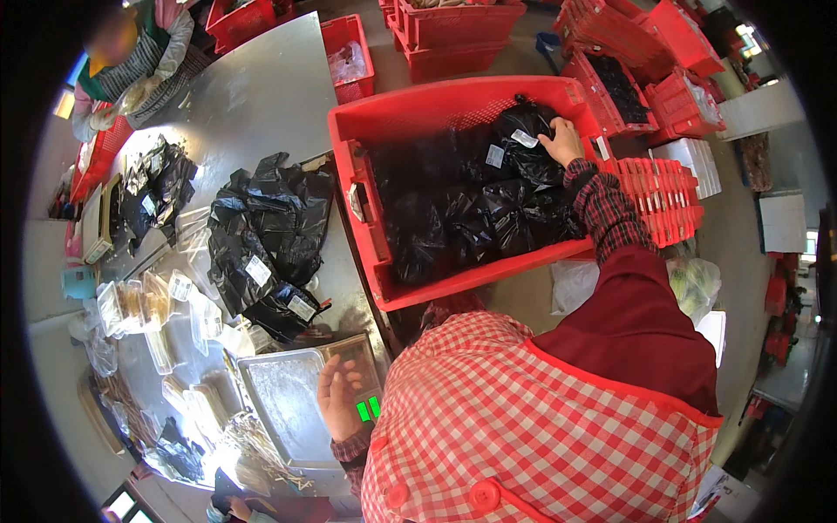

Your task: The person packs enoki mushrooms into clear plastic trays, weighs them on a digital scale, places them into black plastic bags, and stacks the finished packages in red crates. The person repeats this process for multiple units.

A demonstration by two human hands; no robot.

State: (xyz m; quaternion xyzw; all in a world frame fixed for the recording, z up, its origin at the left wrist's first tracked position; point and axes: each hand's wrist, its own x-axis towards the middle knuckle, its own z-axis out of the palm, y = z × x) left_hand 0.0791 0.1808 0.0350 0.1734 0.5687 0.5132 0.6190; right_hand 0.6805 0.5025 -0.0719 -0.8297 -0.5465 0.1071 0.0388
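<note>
My right hand [563,142] reaches into a large red plastic crate [480,291] and rests on a black plastic bag [523,124] bearing a white label; its fingers touch the bag's right side, and whether they grip it cannot be told. Several other knotted black bags [516,216] fill the crate. My left hand [337,397] hangs with fingers apart over the right edge of a shallow metal tray [288,405], holding nothing. Two small green rectangles [368,409] lie beside that hand. Left of the crate, crumpled black bags [268,229] with white labels lie on the metal table [261,78].
Clear plastic packs [137,304] and bundles of thin sticks [252,435] cover the table's left part. A person [140,72] stands at the far left, another person's hand [240,508] shows at the bottom. Red crates [451,39] stand behind; stacked red crates [660,199] stand right.
</note>
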